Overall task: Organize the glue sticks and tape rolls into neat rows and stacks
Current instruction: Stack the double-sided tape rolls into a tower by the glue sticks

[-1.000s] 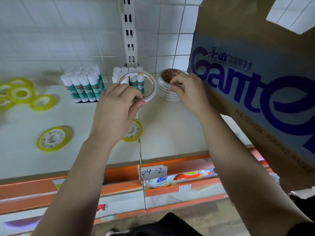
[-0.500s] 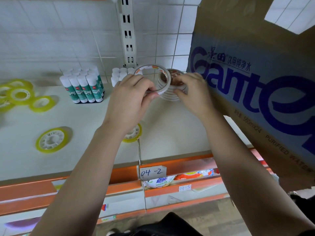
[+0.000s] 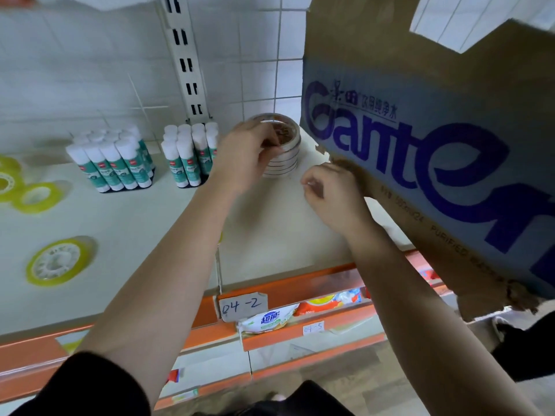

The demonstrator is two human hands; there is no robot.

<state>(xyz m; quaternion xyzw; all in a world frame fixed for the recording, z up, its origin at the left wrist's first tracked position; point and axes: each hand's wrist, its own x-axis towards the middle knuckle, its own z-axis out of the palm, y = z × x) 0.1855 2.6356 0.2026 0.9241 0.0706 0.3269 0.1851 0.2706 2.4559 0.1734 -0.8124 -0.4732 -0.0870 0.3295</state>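
From my end, the left hand (image 3: 246,154) is curled over the top roll (image 3: 288,130) of the tape stack (image 3: 285,160) at the back of the shelf (image 3: 135,235), gripping its near rim. The right hand (image 3: 327,193) hangs just beside the stack with its fingers curled. It seems to hold nothing, though blur makes that uncertain. Two blocks of glue sticks (image 3: 114,163) stand upright left of the stack. Yellow tape rolls (image 3: 57,262) lie scattered farther left, and a cardboard box (image 3: 420,145) leans at right.
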